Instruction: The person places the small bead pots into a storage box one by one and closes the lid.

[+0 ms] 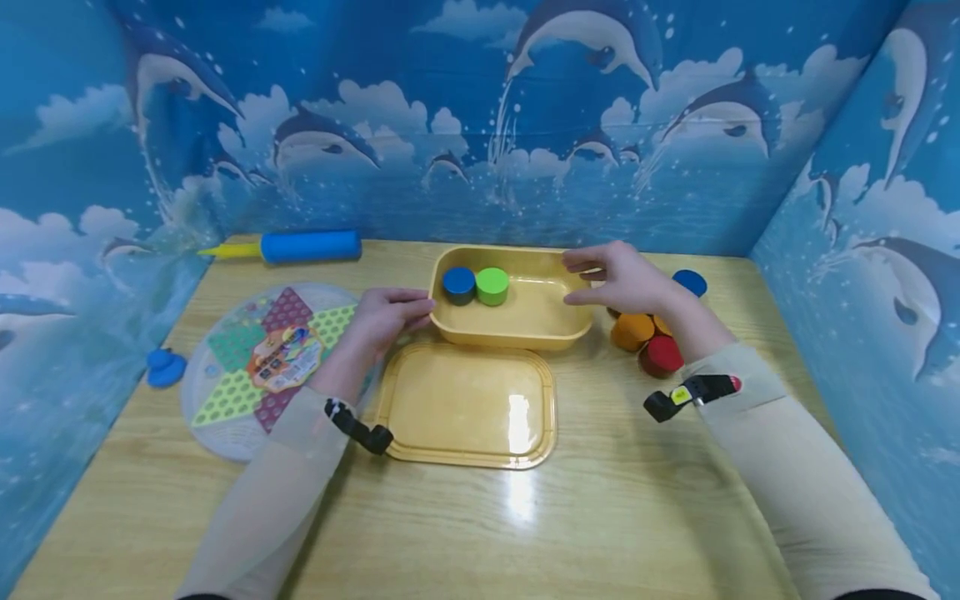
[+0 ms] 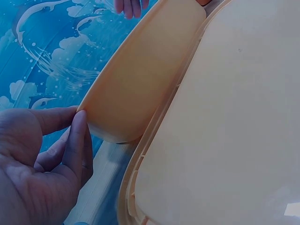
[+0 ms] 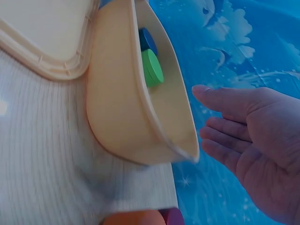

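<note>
A yellow plastic box [image 1: 517, 340] stands on the table with a blue round block [image 1: 459, 287] and a bright green round block [image 1: 492, 287] side by side in its left half. My left hand [image 1: 384, 318] pinches the box's left rim between thumb and fingers, plain in the left wrist view at the box wall [image 2: 136, 70]. At the box's right end my right hand [image 1: 630, 279] hovers with fingers spread and nothing held; the right wrist view shows the hand [image 3: 262, 136] apart from the rim. The matching yellow lid [image 1: 465, 404] lies flat in front of the box.
Right of the box sit orange blocks [image 1: 632, 332], a red block [image 1: 662, 357] and a blue block [image 1: 690, 283], partly behind my right arm. On the left lie a round star-patterned game board [image 1: 232, 358], a blue pump [image 1: 311, 247] and a small blue piece [image 1: 165, 367].
</note>
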The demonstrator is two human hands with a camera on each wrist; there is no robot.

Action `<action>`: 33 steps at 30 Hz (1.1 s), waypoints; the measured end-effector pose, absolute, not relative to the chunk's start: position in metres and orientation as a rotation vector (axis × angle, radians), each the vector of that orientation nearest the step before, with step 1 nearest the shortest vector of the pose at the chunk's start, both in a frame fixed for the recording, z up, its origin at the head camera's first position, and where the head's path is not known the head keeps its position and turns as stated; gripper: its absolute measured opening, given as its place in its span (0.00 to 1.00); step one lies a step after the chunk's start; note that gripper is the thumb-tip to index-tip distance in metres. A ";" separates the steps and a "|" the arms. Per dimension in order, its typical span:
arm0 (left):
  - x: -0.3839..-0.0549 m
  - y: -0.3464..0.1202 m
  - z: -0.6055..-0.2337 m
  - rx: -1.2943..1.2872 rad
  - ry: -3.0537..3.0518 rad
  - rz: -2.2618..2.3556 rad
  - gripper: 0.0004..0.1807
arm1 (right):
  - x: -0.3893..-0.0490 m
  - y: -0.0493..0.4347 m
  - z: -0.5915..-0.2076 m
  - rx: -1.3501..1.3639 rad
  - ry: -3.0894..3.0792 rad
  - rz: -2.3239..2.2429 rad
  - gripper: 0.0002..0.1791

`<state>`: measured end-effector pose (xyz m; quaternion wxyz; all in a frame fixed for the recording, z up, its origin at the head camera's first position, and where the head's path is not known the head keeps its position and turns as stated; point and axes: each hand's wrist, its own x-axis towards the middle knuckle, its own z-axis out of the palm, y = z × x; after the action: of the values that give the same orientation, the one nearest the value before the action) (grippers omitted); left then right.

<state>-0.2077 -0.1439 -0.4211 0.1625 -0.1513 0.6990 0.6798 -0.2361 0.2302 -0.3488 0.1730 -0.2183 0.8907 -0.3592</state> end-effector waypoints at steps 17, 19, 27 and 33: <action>-0.208 -0.144 -0.418 -0.441 1.989 1.922 0.22 | -0.209 0.286 -0.349 -0.563 2.680 -0.982 0.38; -0.208 -0.144 -0.418 -0.439 1.988 1.920 0.22 | -0.205 0.292 -0.349 -0.553 2.677 -0.994 0.38; -0.208 -0.143 -0.419 -0.445 1.983 1.922 0.22 | -0.190 0.314 -0.351 -0.488 2.666 -1.003 0.39; -0.208 -0.142 -0.417 -0.460 1.988 1.909 0.22 | -0.177 0.332 -0.355 -0.457 2.684 -0.982 0.37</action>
<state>-0.2076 -0.1424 -0.4168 0.1726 -0.1621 0.7007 0.6730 -0.1770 0.3318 -0.3552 0.1234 -0.1567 0.9202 -0.3368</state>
